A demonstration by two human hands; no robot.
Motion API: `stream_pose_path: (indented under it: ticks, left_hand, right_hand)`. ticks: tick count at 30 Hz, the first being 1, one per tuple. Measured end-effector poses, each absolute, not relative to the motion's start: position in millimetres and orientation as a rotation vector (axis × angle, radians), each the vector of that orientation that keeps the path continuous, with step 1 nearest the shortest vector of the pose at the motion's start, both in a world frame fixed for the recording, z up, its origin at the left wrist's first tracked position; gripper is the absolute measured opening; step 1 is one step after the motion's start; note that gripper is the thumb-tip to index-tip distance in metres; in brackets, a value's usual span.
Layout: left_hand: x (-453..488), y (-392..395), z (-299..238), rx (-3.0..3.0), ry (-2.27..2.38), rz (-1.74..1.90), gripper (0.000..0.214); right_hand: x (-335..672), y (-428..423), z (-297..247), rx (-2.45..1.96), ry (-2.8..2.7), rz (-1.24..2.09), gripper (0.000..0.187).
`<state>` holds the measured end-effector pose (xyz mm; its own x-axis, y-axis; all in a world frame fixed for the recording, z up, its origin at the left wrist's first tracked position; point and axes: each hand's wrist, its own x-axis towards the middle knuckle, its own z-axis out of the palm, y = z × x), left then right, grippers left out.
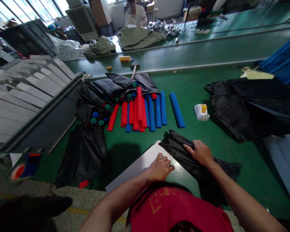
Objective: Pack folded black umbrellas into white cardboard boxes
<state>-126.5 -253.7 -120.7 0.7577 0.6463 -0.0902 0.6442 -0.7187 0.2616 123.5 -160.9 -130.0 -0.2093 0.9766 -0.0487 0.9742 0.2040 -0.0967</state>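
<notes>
My left hand [161, 167] rests on a flat white box or board [135, 174] at the table's near edge, its fingers spread and slightly bent. My right hand [201, 152] is closed on a black drawstring bag [183, 154], which lies slantwise along the right side of the white piece. Whatever is inside that bag is hidden. Beyond both hands lie ribbed red rods [140, 106] in a loose pile, with ribbed blue rods [151, 114] beside them. One blue rod [177, 110] lies apart to the right.
Filled black bags [103, 90] with coloured rod ends showing lie at left, near a grey crate [45, 119] of white boxes. A white-and-yellow dispenser-like object [201, 112] and more black bags [251, 103] are at right. Behind the conveyor sits another person [135, 16].
</notes>
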Motion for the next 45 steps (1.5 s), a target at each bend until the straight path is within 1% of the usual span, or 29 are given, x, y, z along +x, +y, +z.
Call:
stream_pose_path:
  ticks: [4, 9, 11, 15, 20, 25, 27, 28, 30, 32, 33, 35, 37, 38, 42, 45]
  left_hand:
    - [-121, -249, -124, 2.722, 0.921, 0.049, 0.024]
    - [-116, -249, -130, 2.799, 0.782, 0.175, 0.02]
    - [-116, -252, -131, 2.808, 0.785, 0.214, 0.019]
    - [-116, -254, -127, 2.809, 0.844, 0.206, 0.017]
    - [-116, -252, -123, 2.819, 0.87, 0.212, 0.017]
    - [-117, -259, -127, 2.797, 0.863, 0.324, 0.016]
    - [-116, -260, -124, 2.702, 0.979, 0.383, 0.017]
    - [-116, -258, -122, 2.609, 1.141, 0.417, 0.018]
    - [-117, -248, -115, 2.29, 1.626, 0.456, 0.022]
    - [-120, -230, -108, 1.887, 2.02, 0.377, 0.027]
    - [-122, -220, -106, 1.739, 2.106, 0.305, 0.03]
    - [-129, -201, -105, 1.596, 2.104, 0.162, 0.029]
    - [-135, -190, -107, 1.569, 2.032, 0.083, 0.019]
    - [-138, -188, -108, 1.559, 2.008, 0.059, 0.018]
    - [-138, -194, -112, 1.553, 2.037, 0.035, 0.03]
    - [-131, -202, -113, 1.564, 2.077, 0.035, 0.035]
  right_hand:
    - [136, -162, -128, -1.779, -2.442, 0.251, 0.048]
    - [144, -158, -123, -1.596, -2.597, 0.583, 0.049]
    - [143, -156, -124, -1.639, -2.675, 0.639, 0.051]
    - [130, -156, -130, -1.84, -2.726, 0.486, 0.054]
    - [104, -170, -132, -1.491, -2.759, 0.341, 0.054]
    - [94, -174, -137, -1.329, -2.748, 0.426, 0.05]
    - [96, -172, -139, -1.294, -2.743, 0.45, 0.048]
    - [97, -171, -139, -1.277, -2.745, 0.454, 0.047]
    - [98, -170, -138, -1.252, -2.758, 0.441, 0.047]
    - [97, -171, -136, -1.249, -2.777, 0.414, 0.047]
    - [96, -171, -135, -1.252, -2.782, 0.402, 0.048]
    - [95, -172, -134, -1.261, -2.785, 0.39, 0.048]
    - [95, -172, -134, -1.262, -2.78, 0.389, 0.047]
    - [95, -172, -134, -1.259, -2.776, 0.39, 0.047]
    - [97, -168, -136, -1.191, -2.768, 0.408, 0.047]
    - [95, -164, -133, -1.029, -2.806, 0.486, 0.046]
